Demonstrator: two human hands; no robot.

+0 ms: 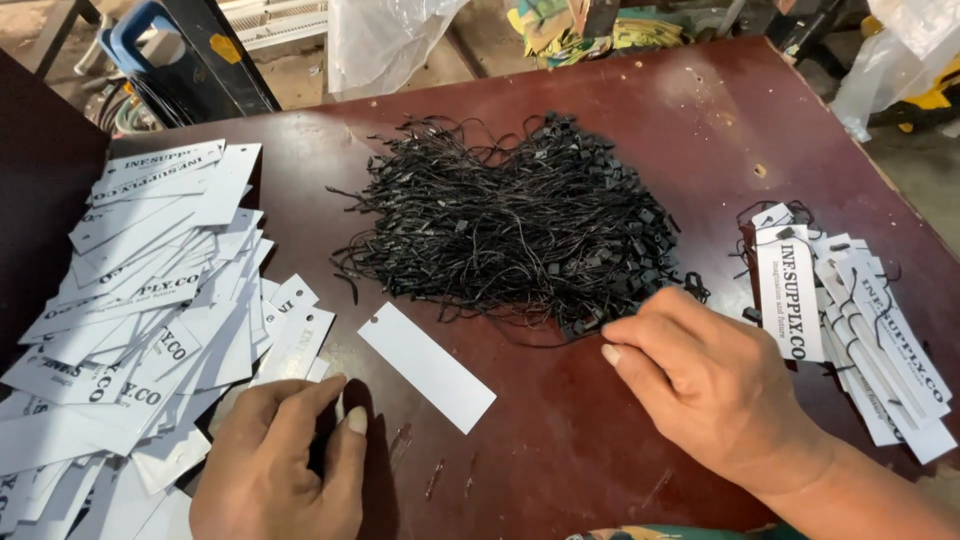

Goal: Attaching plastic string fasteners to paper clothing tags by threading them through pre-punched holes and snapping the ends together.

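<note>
My left hand (280, 460) rests on the dark red table (700, 130) at the near edge of a spread of white paper tags (150, 300), fingers curled, touching the tags' edge. A single blank white tag (425, 365) with a punched hole lies just right of it. My right hand (700, 375) reaches into the near edge of a heap of black looped strings (510, 225), fingers pinched at the strings; whether it holds one is hidden.
A pile of white tags with black strings attached (860, 320) lies at the right, close to the table's edge. Clear plastic bags (385, 40) and clutter sit beyond the far edge. A dark surface (40, 200) adjoins at the left.
</note>
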